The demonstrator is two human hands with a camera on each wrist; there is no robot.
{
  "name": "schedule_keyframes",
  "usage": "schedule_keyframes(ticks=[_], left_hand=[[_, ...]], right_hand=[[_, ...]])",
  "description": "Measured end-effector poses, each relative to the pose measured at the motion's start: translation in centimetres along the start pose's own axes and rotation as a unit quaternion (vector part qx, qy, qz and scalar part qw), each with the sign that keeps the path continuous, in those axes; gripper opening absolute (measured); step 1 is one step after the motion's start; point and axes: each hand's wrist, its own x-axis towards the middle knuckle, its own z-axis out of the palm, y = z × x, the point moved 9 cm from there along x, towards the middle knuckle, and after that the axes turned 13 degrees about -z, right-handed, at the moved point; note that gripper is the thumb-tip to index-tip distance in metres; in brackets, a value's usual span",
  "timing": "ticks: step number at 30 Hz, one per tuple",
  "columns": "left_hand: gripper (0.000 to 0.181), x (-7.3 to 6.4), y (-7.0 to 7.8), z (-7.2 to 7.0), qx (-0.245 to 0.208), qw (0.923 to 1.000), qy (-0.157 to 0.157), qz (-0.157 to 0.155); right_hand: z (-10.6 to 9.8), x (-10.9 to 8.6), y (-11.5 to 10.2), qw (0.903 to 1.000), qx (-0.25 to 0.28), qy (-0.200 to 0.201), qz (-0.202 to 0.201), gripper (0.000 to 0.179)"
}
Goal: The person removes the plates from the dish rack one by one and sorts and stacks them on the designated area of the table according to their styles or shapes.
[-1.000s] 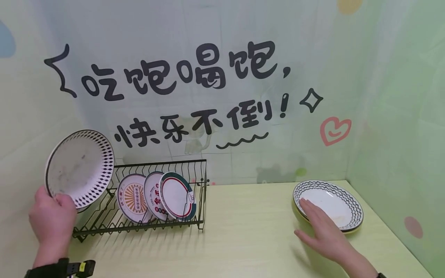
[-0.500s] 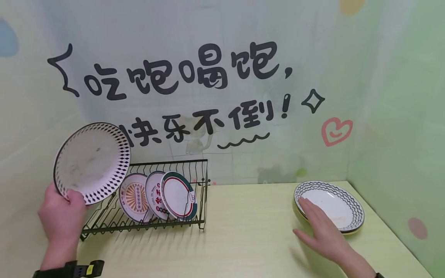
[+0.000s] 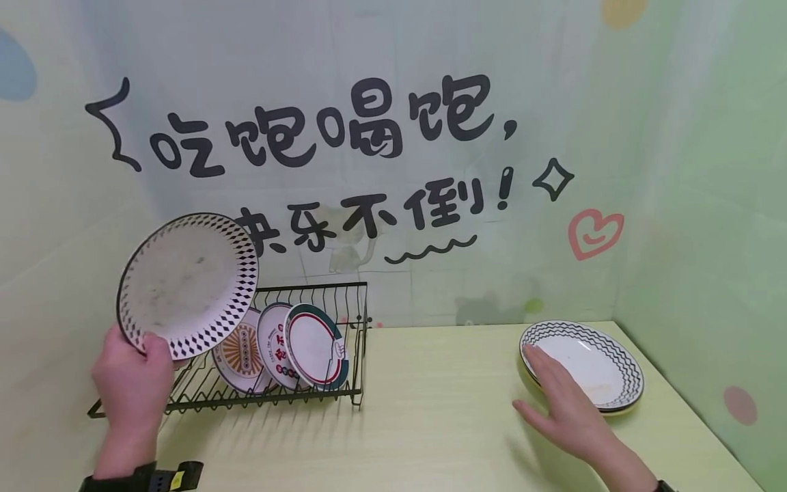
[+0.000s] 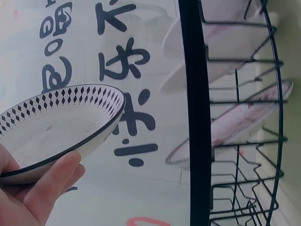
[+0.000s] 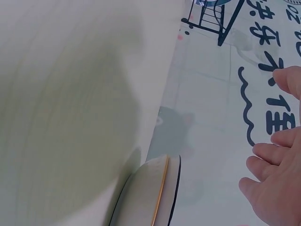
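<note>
My left hand (image 3: 135, 383) grips the lower rim of a white plate (image 3: 184, 290) with a black diamond border, thumb on its face. The plate is raised and tilted in front of the left part of a black wire dish rack (image 3: 264, 400). In the left wrist view the same plate (image 4: 61, 125) shows apart from the rack's bars. Several plates stand in the rack, among them one with an orange sunburst (image 3: 241, 348) and one with a green and red rim (image 3: 315, 348). My right hand (image 3: 568, 410), fingers straight, is over the near left edge of stacked plates (image 3: 590, 362) with a wavy black border.
A pale wooden table (image 3: 430, 396) bears the rack and the stack. Behind it hangs a backdrop (image 3: 430, 287) with black lettering, and a green side wall (image 3: 707, 273) closes off the right.
The left hand has carried the diamond-bordered plate to the right and slightly up, from the rack's left end to in front of it. The right hand has hardly moved.
</note>
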Motion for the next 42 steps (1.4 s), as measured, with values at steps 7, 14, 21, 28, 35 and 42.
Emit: schedule_keyframes(ticks=[7,14,21,28,35,42], left_hand=[[0.033,-1.4,0.9,0.6,-0.022,0.9992,0.01,0.032],[0.029,-2.6,1.3,1.1,-0.024,0.9978,0.032,0.053],[0.028,-3.8,1.3,2.2,-0.043,0.9978,0.013,0.049],[0.022,-5.0,1.7,3.1,-0.061,0.996,0.007,0.066],[0.017,-6.0,2.3,4.4,-0.077,0.9929,-0.01,0.09],[0.02,-6.7,2.5,6.2,-0.099,0.9901,-0.069,0.071]], right_hand=[[0.3,0.5,-0.5,0.9999,0.007,0.011,-0.003,0.078],[0.7,0.9,-1.0,0.9998,0.011,0.011,0.015,0.083],[1.0,1.2,-1.5,0.9994,0.015,0.013,0.03,0.084],[1.4,1.2,-1.9,0.9992,0.016,0.016,0.034,0.084],[1.5,1.6,-2.1,0.9989,0.019,0.025,0.035,0.084],[1.9,2.0,-2.2,0.9974,0.036,0.023,0.059,0.085]])
